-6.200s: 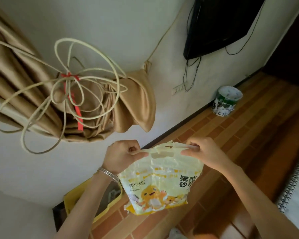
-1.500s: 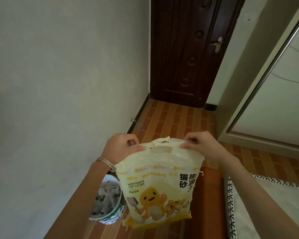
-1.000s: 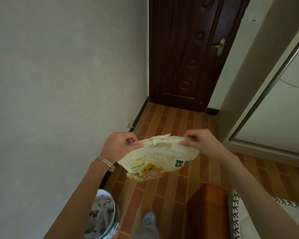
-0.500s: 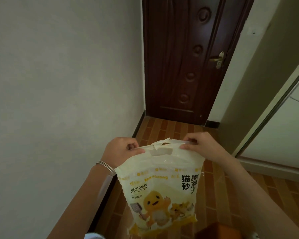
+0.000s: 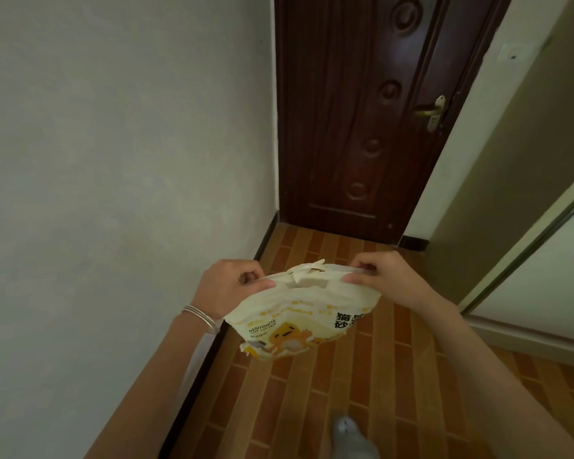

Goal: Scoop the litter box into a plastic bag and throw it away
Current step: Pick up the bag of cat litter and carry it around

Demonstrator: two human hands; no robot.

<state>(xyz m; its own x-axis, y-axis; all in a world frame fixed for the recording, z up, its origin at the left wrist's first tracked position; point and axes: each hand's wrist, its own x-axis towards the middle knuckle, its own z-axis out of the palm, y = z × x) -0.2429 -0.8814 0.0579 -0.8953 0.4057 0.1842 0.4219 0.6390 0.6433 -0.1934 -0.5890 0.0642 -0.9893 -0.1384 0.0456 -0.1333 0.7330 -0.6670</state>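
A yellow and white cat litter plastic bag (image 5: 299,321) with a cartoon duck print hangs in front of me at waist height. My left hand (image 5: 227,288) pinches the bag's top edge on the left, a silver bangle on its wrist. My right hand (image 5: 383,279) pinches the top edge on the right. The bag's bottom swings back toward me, so it looks foreshortened. What is inside the bag is hidden. The litter box is out of view.
A dark brown wooden door (image 5: 362,120) with a brass handle (image 5: 429,111) stands shut ahead. A white wall (image 5: 113,160) runs along the left, and a sliding panel (image 5: 544,276) along the right. Brick-pattern floor (image 5: 312,409) lies below, with my foot (image 5: 348,432) on it.
I have walked along the corridor toward the door, past the paint bucket and wooden stool. Since half a second ago the bag's bottom has swung back toward me. Both hands keep their hold.
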